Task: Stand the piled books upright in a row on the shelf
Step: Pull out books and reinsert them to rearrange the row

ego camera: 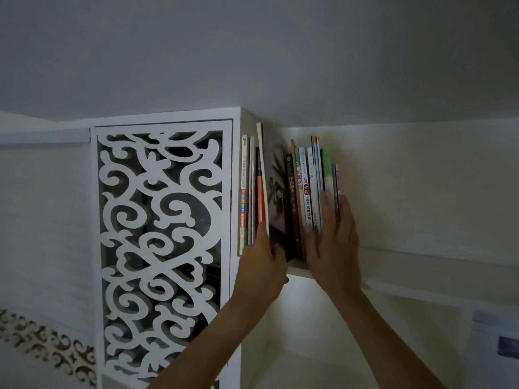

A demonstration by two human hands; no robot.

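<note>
Hands [297, 248] flank upright books [306, 189] on shelf [398, 259].

Dim room, low light. White cabinet door [164, 248] left of centre in the frame, cut through with a curling scrollwork pattern, dark behind the openings. Plain white wall [421, 178] fills the right half. Pale ceiling [252, 51] spans the whole upper part of the frame. Lower left corner: a band of brown scroll ornament [47, 343] running diagonally across a white surface. Far right edge, low down: two small bluish-grey patches [507, 346], too blurred to tell what they are.
</note>
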